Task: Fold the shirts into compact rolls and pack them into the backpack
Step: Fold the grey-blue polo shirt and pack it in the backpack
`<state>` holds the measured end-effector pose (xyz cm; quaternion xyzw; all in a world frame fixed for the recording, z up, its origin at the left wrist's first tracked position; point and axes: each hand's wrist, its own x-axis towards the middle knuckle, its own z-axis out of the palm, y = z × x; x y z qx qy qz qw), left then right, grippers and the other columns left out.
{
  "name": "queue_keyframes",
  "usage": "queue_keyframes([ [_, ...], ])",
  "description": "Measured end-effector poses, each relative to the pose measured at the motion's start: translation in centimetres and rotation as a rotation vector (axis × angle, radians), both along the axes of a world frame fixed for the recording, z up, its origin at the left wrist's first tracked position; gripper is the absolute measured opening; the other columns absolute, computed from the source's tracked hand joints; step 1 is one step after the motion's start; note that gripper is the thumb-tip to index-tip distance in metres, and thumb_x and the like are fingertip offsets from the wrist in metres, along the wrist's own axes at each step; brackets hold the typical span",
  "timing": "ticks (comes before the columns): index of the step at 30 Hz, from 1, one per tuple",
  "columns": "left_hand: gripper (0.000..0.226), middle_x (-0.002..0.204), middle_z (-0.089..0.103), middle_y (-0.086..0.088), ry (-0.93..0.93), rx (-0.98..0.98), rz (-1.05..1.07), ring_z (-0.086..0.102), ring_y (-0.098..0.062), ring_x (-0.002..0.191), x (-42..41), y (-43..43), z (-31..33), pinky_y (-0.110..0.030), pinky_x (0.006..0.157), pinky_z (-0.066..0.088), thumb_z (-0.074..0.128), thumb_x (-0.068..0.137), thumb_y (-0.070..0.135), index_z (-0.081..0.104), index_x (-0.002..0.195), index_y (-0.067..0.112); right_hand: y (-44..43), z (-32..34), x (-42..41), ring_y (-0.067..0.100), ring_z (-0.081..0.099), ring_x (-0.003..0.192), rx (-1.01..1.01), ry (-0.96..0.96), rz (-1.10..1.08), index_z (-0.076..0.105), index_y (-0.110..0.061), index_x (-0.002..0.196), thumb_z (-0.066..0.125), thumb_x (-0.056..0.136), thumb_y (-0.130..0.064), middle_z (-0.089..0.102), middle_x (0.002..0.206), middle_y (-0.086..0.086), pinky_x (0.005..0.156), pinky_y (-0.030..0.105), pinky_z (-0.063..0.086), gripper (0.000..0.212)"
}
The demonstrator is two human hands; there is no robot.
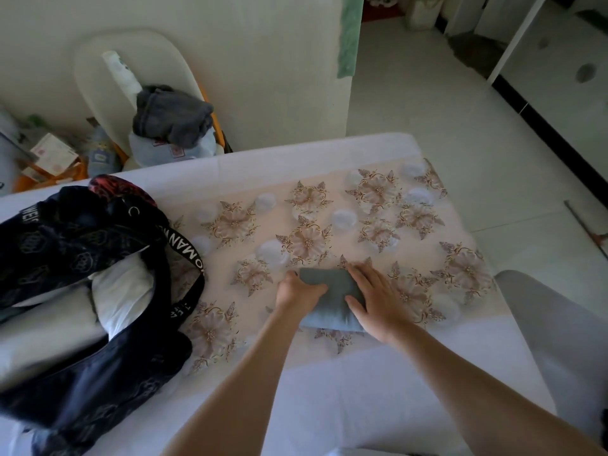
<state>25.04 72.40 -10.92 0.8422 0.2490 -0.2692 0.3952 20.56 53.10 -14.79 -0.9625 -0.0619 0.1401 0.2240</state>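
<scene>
A blue-grey shirt, folded into a small compact bundle, lies on the flowered cloth near the middle of the table. My left hand grips its left edge with curled fingers. My right hand lies on its right side with fingers straight, thumb across the top. The dark patterned backpack sits open at the left of the table, with a white rolled garment showing inside it.
The table has a white cover with a flowered cloth over it. Behind it, a white chair holds a grey garment and other clothes. Clutter lies on the floor at the far left. A light chair stands at the right.
</scene>
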Motion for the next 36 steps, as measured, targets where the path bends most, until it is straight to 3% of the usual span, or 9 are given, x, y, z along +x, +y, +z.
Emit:
queue_keyframes([
  [5, 0.032, 0.096, 0.069, -0.010, 0.021, -0.058, -0.196, 0.060, -0.017, 0.074, -0.4, 1.3, 1.3, -0.038, 0.071, 0.058, 0.075, 0.071, 0.015, 0.067, 0.102, 0.010, 0.1, 1.6, -0.3, 0.019, 0.029, 0.142, 0.060, 0.020, -0.020, 0.034, -0.032, 0.142, 0.053, 0.080, -0.052, 0.034, 0.150, -0.007, 0.120, 0.045, 0.017, 0.068],
  [8, 0.033, 0.091, 0.066, 0.001, -0.100, -0.121, -0.285, 0.058, -0.009, 0.075, -2.1, 2.4, 2.7, -0.022, 0.068, 0.055, 0.072, 0.074, 0.004, 0.068, 0.105, 0.014, 0.1, 4.5, 0.3, 0.016, 0.033, 0.142, 0.013, 0.030, 0.147, 0.031, -0.031, 0.146, 0.063, 0.074, -0.046, 0.034, 0.151, -0.009, 0.121, 0.050, 0.014, 0.080],
  [13, 0.045, 0.090, 0.064, 0.018, -0.392, -0.140, -0.420, 0.056, 0.003, 0.081, -5.6, 4.2, 5.4, -0.005, 0.059, 0.044, 0.064, 0.072, -0.006, 0.072, 0.098, 0.030, 1.3, 9.0, 0.7, 0.025, 0.059, 0.119, -0.204, 0.292, 0.278, 0.035, -0.043, 0.145, 0.072, 0.064, -0.056, 0.060, 0.136, -0.005, 0.095, 0.035, 0.050, 0.091],
  [17, 0.043, 0.095, 0.063, 0.011, -0.685, -0.051, -0.415, 0.055, 0.001, 0.085, -8.3, 6.1, 5.4, -0.008, 0.067, 0.042, 0.060, 0.072, -0.011, 0.069, 0.097, 0.023, 3.9, 8.7, -1.2, 0.021, 0.065, 0.093, -0.176, -0.023, 0.273, 0.063, -0.033, 0.107, 0.069, 0.075, -0.040, 0.068, 0.098, -0.007, 0.071, 0.031, 0.051, 0.033],
  [19, 0.048, 0.101, 0.060, 0.009, -0.785, 0.065, -0.512, 0.053, -0.003, 0.087, -9.8, 7.4, 5.1, -0.020, 0.074, 0.045, 0.059, 0.071, -0.009, 0.065, 0.107, 0.023, 4.9, 7.3, -2.6, 0.025, 0.062, 0.094, -0.215, -0.271, 0.311, 0.063, -0.027, 0.111, 0.074, 0.075, -0.033, 0.063, 0.098, -0.003, 0.068, 0.035, 0.052, 0.038],
  [23, 0.068, 0.122, 0.055, 0.003, -0.614, 0.178, -0.655, 0.055, -0.019, 0.109, -13.9, 9.5, 2.7, -0.030, 0.087, 0.047, 0.053, 0.074, -0.007, 0.054, 0.133, 0.027, 6.3, 4.9, -6.7, 0.029, 0.051, 0.110, -0.279, -0.250, 0.407, 0.054, -0.025, 0.129, 0.074, 0.072, -0.017, 0.049, 0.118, 0.004, 0.085, 0.040, 0.050, 0.061],
  [27, 0.063, 0.126, 0.048, 0.001, -0.505, 0.189, -0.743, 0.045, -0.019, 0.123, -18.3, 10.9, -0.4, -0.038, 0.104, 0.044, 0.056, 0.083, -0.003, 0.050, 0.139, 0.025, 7.0, 4.2, -10.5, 0.029, 0.030, 0.140, -0.297, -0.035, 0.453, 0.038, -0.033, 0.149, 0.062, 0.080, -0.042, 0.028, 0.156, 0.005, 0.114, 0.043, 0.033, 0.073],
  [34, 0.038, 0.138, 0.043, 0.003, -0.502, 0.351, -0.747, 0.036, -0.018, 0.133, -19.4, 9.0, 0.6, -0.033, 0.113, 0.027, 0.051, 0.097, 0.033, 0.053, 0.135, 0.029, 7.1, 4.9, -11.2, 0.024, 0.033, 0.143, -0.113, -0.037, 0.294, 0.063, -0.026, 0.132, 0.052, 0.100, -0.027, 0.039, 0.154, -0.001, 0.110, 0.037, 0.038, 0.034],
  [36, 0.028, 0.141, 0.038, 0.004, -0.545, 0.389, -0.729, 0.030, -0.019, 0.136, -18.5, 8.2, 0.8, -0.033, 0.113, 0.025, 0.051, 0.097, 0.034, 0.061, 0.123, 0.029, 7.2, 4.4, -10.7, 0.027, 0.020, 0.150, -0.171, -0.095, 0.326, 0.048, -0.019, 0.145, 0.052, 0.100, -0.026, 0.024, 0.163, 0.003, 0.117, 0.040, 0.030, 0.046],
])
